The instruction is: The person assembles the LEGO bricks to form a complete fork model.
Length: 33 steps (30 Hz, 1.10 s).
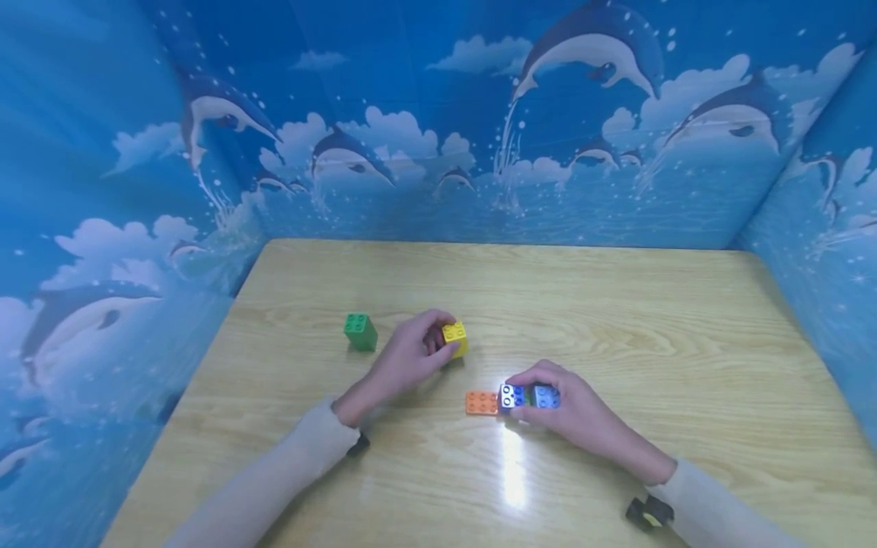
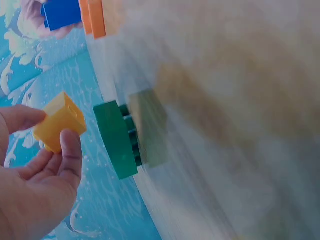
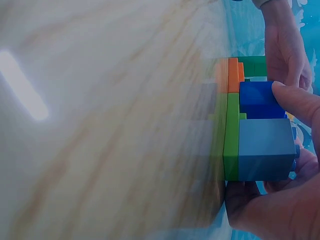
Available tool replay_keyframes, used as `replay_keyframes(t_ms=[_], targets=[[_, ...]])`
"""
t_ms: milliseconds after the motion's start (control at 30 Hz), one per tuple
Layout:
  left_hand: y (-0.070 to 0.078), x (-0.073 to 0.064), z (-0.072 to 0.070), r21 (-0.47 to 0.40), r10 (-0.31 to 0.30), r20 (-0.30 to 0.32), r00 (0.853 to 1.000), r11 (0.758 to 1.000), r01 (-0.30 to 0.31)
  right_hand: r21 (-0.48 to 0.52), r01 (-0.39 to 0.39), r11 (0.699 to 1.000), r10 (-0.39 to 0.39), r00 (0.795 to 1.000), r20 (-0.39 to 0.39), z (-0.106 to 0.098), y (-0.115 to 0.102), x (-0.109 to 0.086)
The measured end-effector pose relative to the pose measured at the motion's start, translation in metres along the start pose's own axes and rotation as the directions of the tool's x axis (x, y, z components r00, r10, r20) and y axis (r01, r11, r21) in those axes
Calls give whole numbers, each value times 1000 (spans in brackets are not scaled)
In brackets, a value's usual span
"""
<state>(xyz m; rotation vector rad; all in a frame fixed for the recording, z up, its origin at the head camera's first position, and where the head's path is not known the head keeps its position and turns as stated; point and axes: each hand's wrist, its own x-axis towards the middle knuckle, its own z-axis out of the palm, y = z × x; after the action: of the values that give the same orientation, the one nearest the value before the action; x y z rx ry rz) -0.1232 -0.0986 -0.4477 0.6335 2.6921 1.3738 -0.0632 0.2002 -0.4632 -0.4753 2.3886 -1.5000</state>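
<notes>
Between the thumb and fingers of my left hand (image 1: 409, 355) is a yellow toy block (image 1: 456, 341), pinched close over the table. My right hand (image 1: 578, 411) holds a dark blue block (image 3: 259, 99), its thumb on the block's upper edge in the right wrist view. That block sits right at the end of a light green plate (image 3: 231, 140), which carries a light blue block (image 3: 265, 150) under the palm. An orange flat plate (image 1: 481, 403) lies just left of the dark blue block. The right fingers partly hide the light green plate in the head view.
A green block (image 1: 361, 332) stands on the wooden table (image 1: 617, 304), left of my left hand. Dolphin-printed blue curtains (image 1: 411, 167) close off the back and both sides of the table. A bright light reflection lies in front of the blocks.
</notes>
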Motion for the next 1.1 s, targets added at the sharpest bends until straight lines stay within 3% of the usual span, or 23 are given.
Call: replay_keyframes(t_ms=[200, 367, 667, 1100], targets=[[5, -14, 6, -1, 72, 108, 991, 997, -73, 1, -1, 1000, 1, 1000, 3, -1, 1, 1], [7, -23, 13, -17, 114, 159, 981, 993, -113, 3, 3, 1000, -3, 1000, 5, -1, 1, 1], [11, -38, 23, -59, 76, 226, 971, 996, -65, 22, -6, 1000, 6, 1000, 6, 1, 3, -1], [13, -39, 27, -42, 59, 228, 972, 998, -51, 21, 1, 1000, -1, 1000, 8, -1, 0, -1]])
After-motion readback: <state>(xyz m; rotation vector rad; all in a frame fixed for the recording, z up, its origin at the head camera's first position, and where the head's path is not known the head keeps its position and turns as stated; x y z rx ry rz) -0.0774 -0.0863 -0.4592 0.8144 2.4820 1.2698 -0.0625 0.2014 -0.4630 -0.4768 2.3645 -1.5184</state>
